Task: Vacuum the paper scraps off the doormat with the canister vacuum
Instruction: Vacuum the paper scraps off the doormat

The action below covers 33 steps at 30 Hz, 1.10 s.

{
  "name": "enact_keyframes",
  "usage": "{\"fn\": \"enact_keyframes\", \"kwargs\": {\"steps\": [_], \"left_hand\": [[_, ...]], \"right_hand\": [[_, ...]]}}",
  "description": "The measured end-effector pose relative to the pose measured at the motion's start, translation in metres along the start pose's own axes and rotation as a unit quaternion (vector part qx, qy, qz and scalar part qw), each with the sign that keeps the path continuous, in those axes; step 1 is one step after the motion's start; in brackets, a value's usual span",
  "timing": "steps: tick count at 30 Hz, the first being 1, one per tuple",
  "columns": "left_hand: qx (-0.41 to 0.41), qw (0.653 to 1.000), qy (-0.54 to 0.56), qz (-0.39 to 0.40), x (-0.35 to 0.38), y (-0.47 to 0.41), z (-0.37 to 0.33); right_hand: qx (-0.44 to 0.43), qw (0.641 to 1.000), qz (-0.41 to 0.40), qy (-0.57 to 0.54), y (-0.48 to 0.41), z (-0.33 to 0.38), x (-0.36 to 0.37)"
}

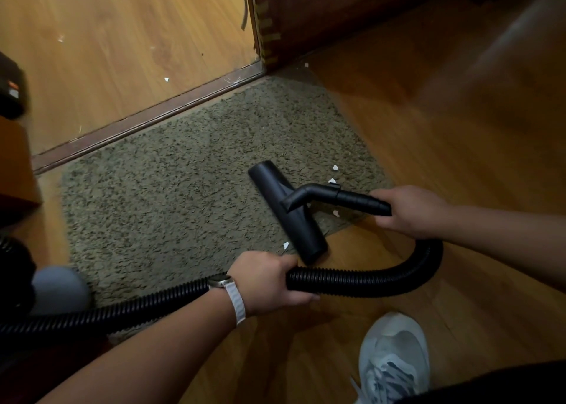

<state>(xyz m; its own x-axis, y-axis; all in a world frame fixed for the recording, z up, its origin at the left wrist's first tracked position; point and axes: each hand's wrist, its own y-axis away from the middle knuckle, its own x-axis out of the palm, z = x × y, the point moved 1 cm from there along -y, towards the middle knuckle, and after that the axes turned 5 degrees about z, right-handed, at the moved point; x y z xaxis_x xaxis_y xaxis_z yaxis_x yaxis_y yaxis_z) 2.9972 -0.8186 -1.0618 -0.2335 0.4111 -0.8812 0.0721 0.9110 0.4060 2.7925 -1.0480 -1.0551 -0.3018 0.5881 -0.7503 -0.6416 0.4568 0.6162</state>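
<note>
Standing here, I can't read any writing, brand mark or number. The dark object at the left edge carries a small orange and pale patch, but it is too blurred to read.

Single wide-angle head cam, pitched steeply forward-down, close over the doormat mid-frame, door threshold above it, wearer's shoe at bottom edge.
</note>
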Motion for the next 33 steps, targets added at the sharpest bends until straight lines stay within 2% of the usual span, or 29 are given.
{"fn": "enact_keyframes", "kwargs": {"steps": [7, 13, 18, 26, 33], "left_hand": [[0.029, 1.000, 0.007, 0.008, 0.003, 0.003, -0.001], [0.033, 0.999, 0.021, 0.011, 0.005, 0.009, 0.003], [0.026, 0.999, 0.034, -0.009, 0.006, 0.011, 0.008], [0.017, 0.999, 0.022, -0.016, 0.010, 0.020, 0.018], [0.003, 1.000, 0.025, -0.015, 0.004, 0.018, 0.019]], "right_hand": [[-0.078, 0.994, 0.061, 0.053, 0.000, 0.017, 0.000], [-0.071, 0.992, 0.088, 0.063, -0.008, 0.022, 0.003], [-0.070, 0.990, 0.126, 0.005, -0.012, 0.027, -0.002], [-0.105, 0.990, 0.079, 0.058, -0.027, 0.049, 0.000], [-0.040, 0.998, 0.046, -0.007, -0.027, 0.028, -0.012]]}}
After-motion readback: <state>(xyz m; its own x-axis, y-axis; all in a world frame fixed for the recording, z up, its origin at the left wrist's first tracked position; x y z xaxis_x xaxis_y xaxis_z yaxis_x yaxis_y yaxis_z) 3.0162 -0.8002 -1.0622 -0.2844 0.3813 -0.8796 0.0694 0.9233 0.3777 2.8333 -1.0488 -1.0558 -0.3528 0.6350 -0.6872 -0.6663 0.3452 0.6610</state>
